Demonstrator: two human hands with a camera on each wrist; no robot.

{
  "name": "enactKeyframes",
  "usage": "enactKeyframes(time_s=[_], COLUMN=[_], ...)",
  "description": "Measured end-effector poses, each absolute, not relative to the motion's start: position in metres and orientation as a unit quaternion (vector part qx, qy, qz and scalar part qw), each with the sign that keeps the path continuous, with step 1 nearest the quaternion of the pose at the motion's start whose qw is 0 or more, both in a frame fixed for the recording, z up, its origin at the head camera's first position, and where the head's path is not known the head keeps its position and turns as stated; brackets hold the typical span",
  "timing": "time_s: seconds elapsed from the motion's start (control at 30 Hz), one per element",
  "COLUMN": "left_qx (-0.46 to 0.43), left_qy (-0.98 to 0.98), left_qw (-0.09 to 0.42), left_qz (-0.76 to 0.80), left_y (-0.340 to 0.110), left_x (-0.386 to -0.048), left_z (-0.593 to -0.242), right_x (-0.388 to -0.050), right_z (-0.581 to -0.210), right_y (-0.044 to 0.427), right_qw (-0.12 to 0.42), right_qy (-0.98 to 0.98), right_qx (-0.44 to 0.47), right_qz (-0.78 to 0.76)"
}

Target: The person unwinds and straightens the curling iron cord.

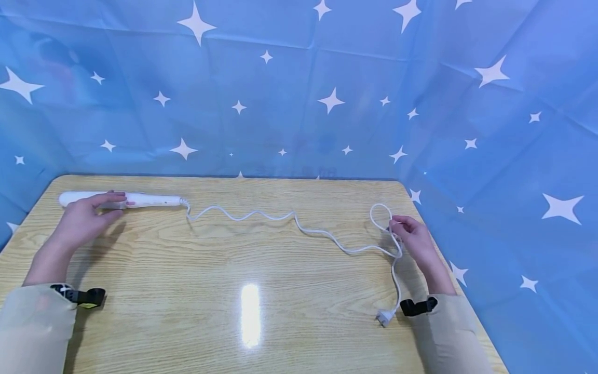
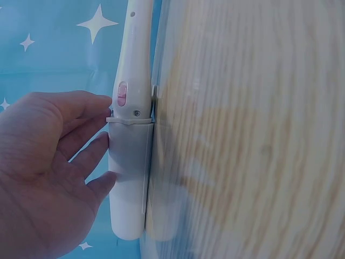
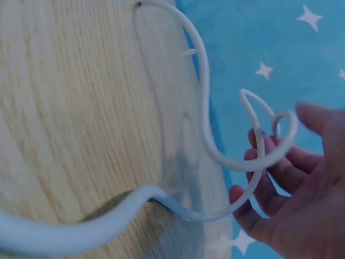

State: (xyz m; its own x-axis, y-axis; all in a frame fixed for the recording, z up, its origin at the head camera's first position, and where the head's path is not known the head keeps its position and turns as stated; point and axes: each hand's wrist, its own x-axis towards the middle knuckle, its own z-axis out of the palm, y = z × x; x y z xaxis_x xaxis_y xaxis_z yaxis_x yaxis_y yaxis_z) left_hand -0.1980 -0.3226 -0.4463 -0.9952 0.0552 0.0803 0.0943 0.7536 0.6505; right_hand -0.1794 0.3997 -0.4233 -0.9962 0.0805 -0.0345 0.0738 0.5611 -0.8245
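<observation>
A white hair straightener [image 1: 154, 200] lies lengthwise near the back left of the table, its cord end to the right. My left hand [image 1: 89, 218] is over its wider end, and in the left wrist view the loosely bent fingertips touch the casing beside a pink switch [image 2: 122, 94]. A wavy white cord [image 1: 268, 216] runs rightward from it. At the right, my right hand [image 1: 416, 241] holds a loop of this cord, which crosses the bent fingers [image 3: 280, 167] in the right wrist view. The plug [image 1: 385, 317] rests on the table below that hand.
The wood-grain table [image 1: 187, 291] has a rounded back edge. A blue cloth with white stars [image 1: 289, 104] hangs behind it and along the right side. A bright light reflection shows on the tabletop near the front middle.
</observation>
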Motion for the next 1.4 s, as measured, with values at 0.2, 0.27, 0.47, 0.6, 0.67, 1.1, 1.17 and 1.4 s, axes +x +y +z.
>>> enactKeyframes(time_s=[0.2,0.27,0.47,0.6,0.67,1.1,1.17,1.4], left_qx=[-0.043,-0.046,-0.048,-0.044,-0.044,-0.037,-0.037,-0.031], left_qy=[-0.936,-0.937,-0.935,-0.932,-0.931,-0.928,-0.927,-0.928], left_qw=[0.03,0.032,0.028,0.018,0.016,0.008,0.01,0.011], left_qz=[-0.347,-0.345,-0.351,-0.358,-0.363,-0.371,-0.372,-0.372], left_y=[-0.323,-0.323,-0.322,-0.321,-0.321,-0.32,-0.32,-0.321], left_x=[-0.197,-0.197,-0.197,-0.197,-0.197,-0.198,-0.198,-0.197], left_z=[-0.447,-0.447,-0.447,-0.446,-0.446,-0.449,-0.449,-0.449], right_x=[-0.185,-0.188,-0.195,-0.201,-0.205,-0.223,-0.225,-0.228], right_z=[-0.431,-0.432,-0.435,-0.435,-0.434,-0.445,-0.448,-0.451], right_y=[0.388,0.385,0.382,0.379,0.376,0.377,0.379,0.385], right_qw=[0.016,0.018,0.029,0.099,0.121,0.037,0.033,0.01], right_qy=[-0.911,-0.921,-0.935,-0.94,-0.941,-0.96,-0.96,-0.96], right_qx=[-0.018,-0.016,-0.019,-0.006,0.008,0.017,0.011,0.024], right_qz=[0.411,0.39,0.352,0.326,0.316,0.277,0.277,0.278])
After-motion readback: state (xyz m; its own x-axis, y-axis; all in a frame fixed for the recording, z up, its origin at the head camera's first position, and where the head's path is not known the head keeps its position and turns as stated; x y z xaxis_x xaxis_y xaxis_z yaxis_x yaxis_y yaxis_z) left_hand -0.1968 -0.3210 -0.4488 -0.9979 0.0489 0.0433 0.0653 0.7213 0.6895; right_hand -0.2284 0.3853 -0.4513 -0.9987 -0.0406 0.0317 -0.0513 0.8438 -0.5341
